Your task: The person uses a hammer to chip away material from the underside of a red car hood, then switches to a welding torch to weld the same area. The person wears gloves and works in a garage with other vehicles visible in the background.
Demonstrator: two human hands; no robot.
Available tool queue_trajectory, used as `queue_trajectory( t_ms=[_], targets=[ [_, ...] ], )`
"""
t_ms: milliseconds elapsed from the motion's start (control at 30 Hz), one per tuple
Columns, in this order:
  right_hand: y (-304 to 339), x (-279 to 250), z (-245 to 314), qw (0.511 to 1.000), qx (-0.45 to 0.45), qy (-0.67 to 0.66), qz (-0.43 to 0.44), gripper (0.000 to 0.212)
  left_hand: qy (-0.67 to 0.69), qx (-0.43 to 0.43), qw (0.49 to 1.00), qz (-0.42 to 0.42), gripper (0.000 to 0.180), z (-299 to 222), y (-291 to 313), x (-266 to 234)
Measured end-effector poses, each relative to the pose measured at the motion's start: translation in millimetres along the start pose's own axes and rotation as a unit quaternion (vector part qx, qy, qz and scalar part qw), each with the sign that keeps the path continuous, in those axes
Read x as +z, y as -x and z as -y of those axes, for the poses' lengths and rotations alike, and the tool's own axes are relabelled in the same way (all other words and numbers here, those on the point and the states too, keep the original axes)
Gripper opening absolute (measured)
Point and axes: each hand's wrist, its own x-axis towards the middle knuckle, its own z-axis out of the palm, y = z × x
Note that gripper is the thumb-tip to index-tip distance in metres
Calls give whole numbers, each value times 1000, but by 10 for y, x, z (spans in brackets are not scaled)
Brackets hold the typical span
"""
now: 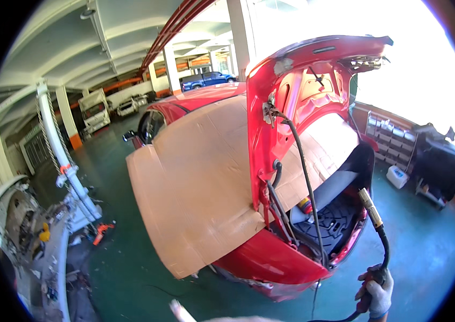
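My right hand [379, 294], in a pale work glove, is closed round the handle of a welding torch [371, 210]. The torch points up, its metal nozzle beside the open trunk of a red car, and its cable trails off below. At the lower edge only a pale fingertip-like part of my left hand [182, 311] shows; its other fingers are out of sight. The red trunk lid [262, 139] stands raised. A clamp [271, 111] with a dark cable grips its edge. Cardboard sheets [200, 188] cover the car's rear window and side.
Inside the trunk lie a black liner [329, 222] and a red-and-yellow can [305, 205]. On the left stand a grey post with chains [55, 134] and a stripped car body part [23, 225]. A white jug [397, 176] sits beside a parts rack [391, 137] on the right.
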Motion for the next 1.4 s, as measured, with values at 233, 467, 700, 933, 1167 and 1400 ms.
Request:
queue_trajectory(
  t_ms=[233, 467, 700, 933, 1167, 1400],
  targets=[
    [-648, 452, -19, 982, -19, 92, -165, 33, -188, 378, 907, 10, 88, -461, -1002, -1802],
    [-991, 1047, -79, 925, -75, 84, -364, 29, -196, 471, 850, -133, 70, -1198, -2022, -3655],
    [-1065, 1432, -193, 891, -71, 82, -442, 37, -287, 447, 839, -122, 66, -1382, -2634, -4103],
    [-909, 1425, -443, 886, -68, 88, -451, 34, -337, 447, 824, -88, 61, -1262, -2689, -4104],
    [-880, 1135, -397, 896, -45, 108, -428, 34, -342, 402, 846, -73, 62, -1091, -2706, -3778],
    [-895, 276, -800, 903, -46, 101, -415, 34, -386, 423, 819, -30, 63, -983, -2616, -2957]
  ],
)
